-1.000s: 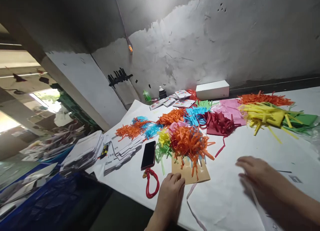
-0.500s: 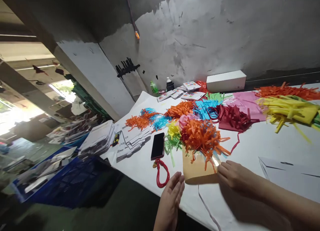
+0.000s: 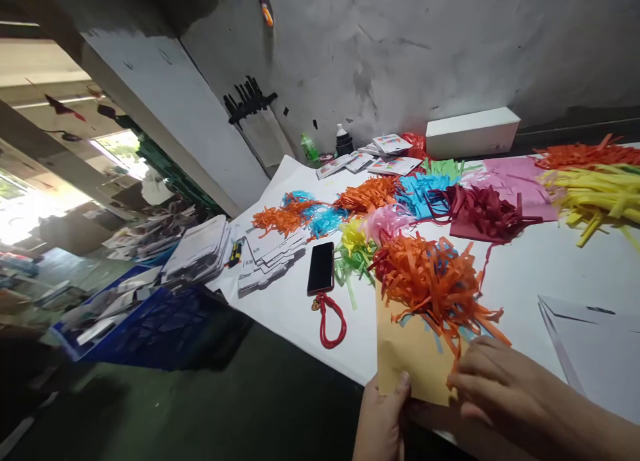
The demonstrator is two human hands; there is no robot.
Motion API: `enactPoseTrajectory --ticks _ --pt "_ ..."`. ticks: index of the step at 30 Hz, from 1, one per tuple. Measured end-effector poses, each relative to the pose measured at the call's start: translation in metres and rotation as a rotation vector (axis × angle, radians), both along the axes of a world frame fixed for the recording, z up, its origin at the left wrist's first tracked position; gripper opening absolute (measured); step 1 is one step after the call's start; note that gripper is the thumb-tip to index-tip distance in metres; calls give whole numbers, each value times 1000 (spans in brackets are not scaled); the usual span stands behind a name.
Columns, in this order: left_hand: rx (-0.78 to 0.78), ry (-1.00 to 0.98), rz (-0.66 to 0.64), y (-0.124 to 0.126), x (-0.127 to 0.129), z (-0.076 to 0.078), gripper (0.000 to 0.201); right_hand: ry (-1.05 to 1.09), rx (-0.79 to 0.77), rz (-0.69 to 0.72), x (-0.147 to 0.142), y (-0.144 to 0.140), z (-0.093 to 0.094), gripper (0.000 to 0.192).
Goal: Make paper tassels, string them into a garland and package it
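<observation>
Both hands grip the near edge of a tan paper envelope stuffed with orange paper strips.

The left hand (image 3: 383, 418) pinches the lower left corner of the envelope (image 3: 410, 354), thumb on top and fingers closed underneath; the right hand (image 3: 493, 381) presses curled, closed fingers on its lower right edge. The envelope lies at the near edge of the table (image 3: 530, 274), with the orange strips (image 3: 430, 281) spilling from its top. A phone (image 3: 321, 268) with a red cord (image 3: 333, 318) lies just to the left. The step looks like squaring up the filled envelope; lifting it next would call for a steady, level grip so the loose strips stay in.
</observation>
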State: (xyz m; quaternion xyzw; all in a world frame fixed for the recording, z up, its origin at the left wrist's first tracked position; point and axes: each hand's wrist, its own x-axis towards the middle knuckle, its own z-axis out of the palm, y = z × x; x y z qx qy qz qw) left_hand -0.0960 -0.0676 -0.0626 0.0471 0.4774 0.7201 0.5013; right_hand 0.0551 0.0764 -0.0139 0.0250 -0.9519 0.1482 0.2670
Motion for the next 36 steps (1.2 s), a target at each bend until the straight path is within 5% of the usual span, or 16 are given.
enactPoseTrajectory --ticks 7,14,26,36 --pt "-14 155 -99 -8 -2 -3 43 -77 -280 -21 -47 -4 -5 14" --pt "30 42 -174 -6 -7 9 44 -62 -364 17 -49 3 -16 19" --pt "-57 -76 -49 -7 -6 10 32 136 -249 55 -50 -5 -9 19" --pt "-1 -35 -139 0 -5 20 36 162 -203 5 -47 -11 1 20"
